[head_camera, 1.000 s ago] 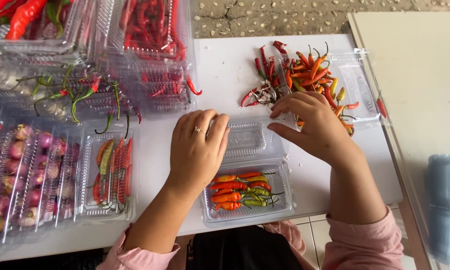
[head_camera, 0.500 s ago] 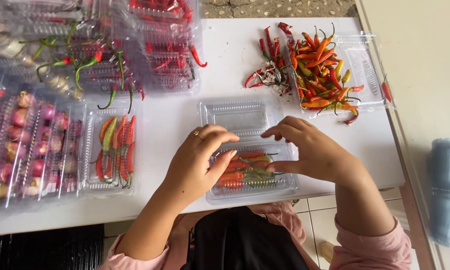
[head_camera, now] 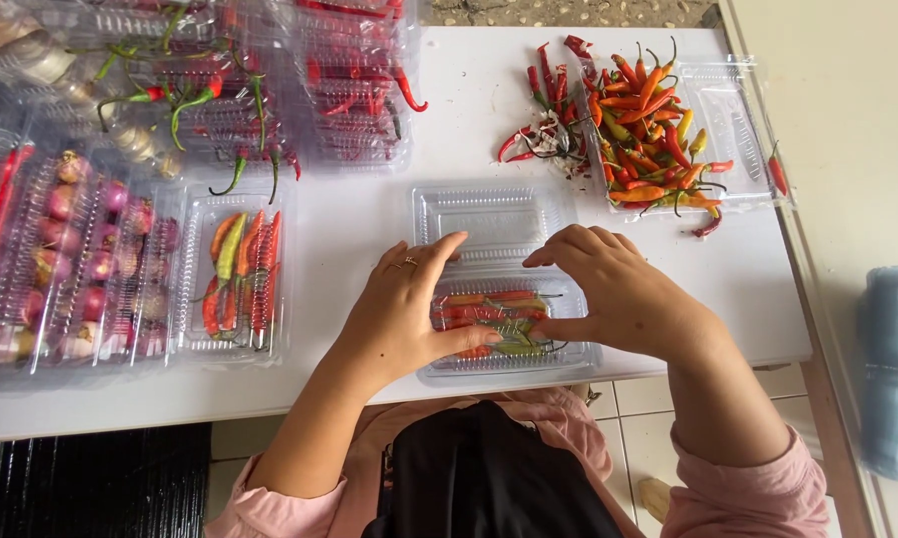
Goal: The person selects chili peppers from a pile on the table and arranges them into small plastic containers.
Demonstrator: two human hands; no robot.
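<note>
Both hands over chilli-filled clamshell box

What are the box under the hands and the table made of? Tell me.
Box: thin clear plastic, probably; glossy, ribbed, the chilies show through it. Table: smooth matte white top; laminate or painted board, can't tell which.

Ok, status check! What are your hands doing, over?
Left hand and right hand both pressing chillies in clear clamshell box. Lid open. Nothing blocking.
</note>
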